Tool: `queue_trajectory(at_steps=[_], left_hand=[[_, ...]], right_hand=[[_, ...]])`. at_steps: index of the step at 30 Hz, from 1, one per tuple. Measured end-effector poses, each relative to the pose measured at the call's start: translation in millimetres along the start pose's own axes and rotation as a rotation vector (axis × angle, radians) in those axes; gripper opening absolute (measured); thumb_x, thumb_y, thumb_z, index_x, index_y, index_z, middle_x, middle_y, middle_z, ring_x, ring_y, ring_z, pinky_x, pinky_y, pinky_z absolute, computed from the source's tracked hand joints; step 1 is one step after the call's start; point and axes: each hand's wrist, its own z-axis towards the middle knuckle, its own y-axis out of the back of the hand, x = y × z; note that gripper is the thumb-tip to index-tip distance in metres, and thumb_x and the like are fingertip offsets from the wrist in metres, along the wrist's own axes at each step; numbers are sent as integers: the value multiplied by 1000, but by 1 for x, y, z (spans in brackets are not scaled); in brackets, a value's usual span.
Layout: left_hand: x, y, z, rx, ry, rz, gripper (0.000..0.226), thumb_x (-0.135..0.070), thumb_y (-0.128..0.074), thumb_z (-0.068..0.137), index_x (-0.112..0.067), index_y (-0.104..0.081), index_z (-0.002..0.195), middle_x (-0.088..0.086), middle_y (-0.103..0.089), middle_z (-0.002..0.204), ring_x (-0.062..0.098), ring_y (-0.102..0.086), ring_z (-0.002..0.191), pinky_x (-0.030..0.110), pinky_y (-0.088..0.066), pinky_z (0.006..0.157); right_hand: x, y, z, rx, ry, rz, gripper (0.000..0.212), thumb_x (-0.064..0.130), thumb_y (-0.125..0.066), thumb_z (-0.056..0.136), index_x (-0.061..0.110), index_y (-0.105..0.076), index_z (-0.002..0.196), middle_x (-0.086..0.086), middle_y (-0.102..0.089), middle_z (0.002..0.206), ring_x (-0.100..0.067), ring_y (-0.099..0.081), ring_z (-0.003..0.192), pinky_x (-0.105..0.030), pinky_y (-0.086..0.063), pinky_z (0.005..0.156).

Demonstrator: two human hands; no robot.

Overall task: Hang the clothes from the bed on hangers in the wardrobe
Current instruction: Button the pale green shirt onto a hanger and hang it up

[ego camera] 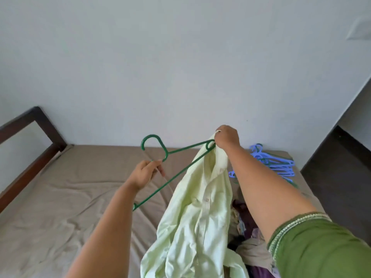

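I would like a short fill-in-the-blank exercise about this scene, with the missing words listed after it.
1. The left hand holds a ____ hanger.
2. The right hand grips a pale green ____ at its top.
3. Spare blue hangers lie on the ____.
4. The shirt hangs ____ the right hand.

Missing words: green; shirt; bed; below

A pale yellow-green button-front shirt (197,213) hangs lengthwise above the bed (60,197), raised by its collar end, its lower part bunching near the bottom edge. 1 green plastic hanger (172,173) is tilted, hook upward, 1 arm end at the shirt's top. A pile of blue hangers (275,163) lies at the bed's far right. Dark and cream clothes (247,233) lie crumpled beside the shirt.
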Motion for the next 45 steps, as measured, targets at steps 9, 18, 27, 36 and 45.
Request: queue_trajectory(at_steps=[9,18,27,36,45], left_hand=[[-38,28,-15,12,-66,-49,55,-31,-42,99,-11,-67,55,2,-22,53,14,-18,43,18,-18,39],[-54,30,-33,51,-117,23,53,-31,-41,99,-6,-65,59,4,-23,56,14,-18,45,21,-19,40],[-76,21,-35,-3,-162,97,51,-34,-41,98,0,-68,71,1,-27,51,13,-25,45,27,-27,50],[-78,9,-27,-137,-233,285,30,-40,-65,88,-20,-61,111,-5,-59,88,12,-54,83,25,-38,74],[-100,-7,-22,29,7,-255,20,-12,-46,99,-16,-65,105,-3,-67,87,11,-23,48,20,-18,42]], right_hand=[[39,62,-35,-33,-38,-36,24,5,-49,85,1,-65,102,-13,-66,105,-30,-60,90,-27,-46,68],[49,88,-56,-165,-73,33,8,2,-47,84,7,-49,79,-7,-52,84,-27,-50,74,-27,-38,61],[99,87,-73,35,141,-95,14,7,-44,84,3,-57,81,-8,-58,86,-28,-52,76,-26,-46,59],[134,84,-90,86,376,-195,35,10,-44,83,10,-69,109,-9,-65,114,-30,-60,103,-35,-54,86],[144,83,-107,263,402,-232,39,26,-42,97,11,-55,131,-8,-52,137,-27,-47,125,-31,-39,95]])
